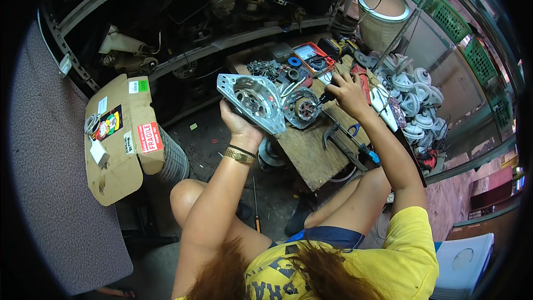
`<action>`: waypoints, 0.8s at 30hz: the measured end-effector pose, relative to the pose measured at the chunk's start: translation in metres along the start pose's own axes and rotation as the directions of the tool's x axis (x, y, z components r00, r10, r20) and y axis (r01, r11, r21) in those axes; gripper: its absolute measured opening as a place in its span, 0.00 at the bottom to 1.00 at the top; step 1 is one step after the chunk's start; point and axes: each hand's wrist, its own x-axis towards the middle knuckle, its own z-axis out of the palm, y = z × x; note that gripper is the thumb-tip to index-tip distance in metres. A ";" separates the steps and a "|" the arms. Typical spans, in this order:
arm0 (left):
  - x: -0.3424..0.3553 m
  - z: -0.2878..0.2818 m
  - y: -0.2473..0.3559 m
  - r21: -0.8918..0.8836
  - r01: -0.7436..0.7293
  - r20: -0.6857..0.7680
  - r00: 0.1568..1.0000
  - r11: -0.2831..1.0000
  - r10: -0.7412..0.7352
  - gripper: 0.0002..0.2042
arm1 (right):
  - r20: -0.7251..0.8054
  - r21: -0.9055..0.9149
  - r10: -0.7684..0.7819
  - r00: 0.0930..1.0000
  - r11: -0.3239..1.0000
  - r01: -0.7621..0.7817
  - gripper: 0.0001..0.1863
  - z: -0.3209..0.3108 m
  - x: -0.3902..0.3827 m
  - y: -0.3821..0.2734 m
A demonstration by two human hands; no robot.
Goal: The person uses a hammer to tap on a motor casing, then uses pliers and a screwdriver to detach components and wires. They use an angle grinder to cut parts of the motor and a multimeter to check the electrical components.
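We find passage over the wooden tabletop (307, 160) at its near-left corner; a hammer (347, 151) bars the near edge farther right; a raised metal housing (252, 101) screens much of the left edge.

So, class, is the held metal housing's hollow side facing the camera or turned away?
Facing the camera: the metal housing shows its recessed interior, while the left hand supports it from below.

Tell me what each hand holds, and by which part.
Left hand: metal housing, by its near left edge, fingers hidden. Right hand: black tool, by its handle.
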 end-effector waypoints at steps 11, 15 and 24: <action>0.002 0.003 -0.003 0.031 0.010 -0.029 1.000 0.999 -0.009 0.27 | -0.059 -0.022 -0.020 0.998 1.000 0.018 0.10 -0.006 -0.006 -0.012; 0.002 0.002 -0.003 0.021 0.012 -0.027 1.000 1.000 -0.012 0.28 | -0.061 -0.034 -0.044 0.997 0.999 0.042 0.11 -0.008 -0.005 -0.015; 0.002 0.005 -0.003 0.023 0.002 -0.014 1.000 1.000 -0.002 0.27 | -0.064 -0.041 -0.049 0.997 0.998 0.047 0.10 -0.012 0.000 -0.019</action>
